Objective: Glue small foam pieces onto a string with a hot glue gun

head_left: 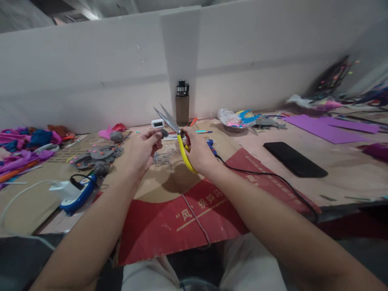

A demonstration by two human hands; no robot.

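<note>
My left hand (144, 148) pinches a small dark grey fuzzy piece (164, 133) between thumb and fingertips. My right hand (198, 150) is wrapped round the yellow handles of a pair of scissors (183, 154). Their blades are spread apart and point up and to the left, just beyond the grey piece. Beneath the hands lies a loose tangle of grey yarn (163, 157). A strand of it runs down over the red and brown cardboard (151, 226) toward my lap.
A blue power strip (79, 198) and grey felt pieces (100, 155) lie left. A bottle (182, 105) stands behind, near a small white display (157, 123). Right are a plastic-lined bowl (235, 126), a black phone (294, 159), purple sheets (325, 128) and a black cable (269, 173).
</note>
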